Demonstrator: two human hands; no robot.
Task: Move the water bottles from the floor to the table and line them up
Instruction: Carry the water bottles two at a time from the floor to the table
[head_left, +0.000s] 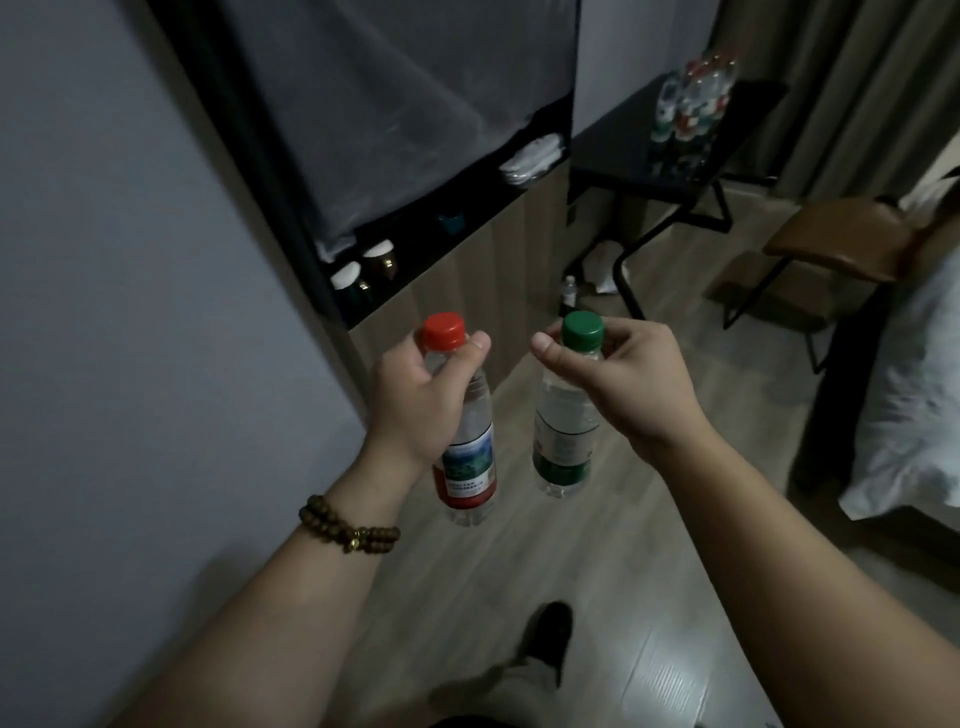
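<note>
My left hand (415, 395) grips the neck of a clear water bottle with a red cap and red label (467, 467), held upright above the floor. My right hand (634, 384) holds a second bottle with a green cap and green label (563, 441) by its neck, close beside the first. A black table (623, 150) stands far ahead at the upper right, with several red and green bottles (691, 104) grouped on it. One more bottle (569, 293) stands on the floor near the table's leg.
A dark shelf unit (415, 249) with cups runs along the left wall. A brown chair (841, 244) and a bed with white bedding (914, 395) are at the right. Wooden floor (649, 597) stretches between them; my foot (550, 629) shows below.
</note>
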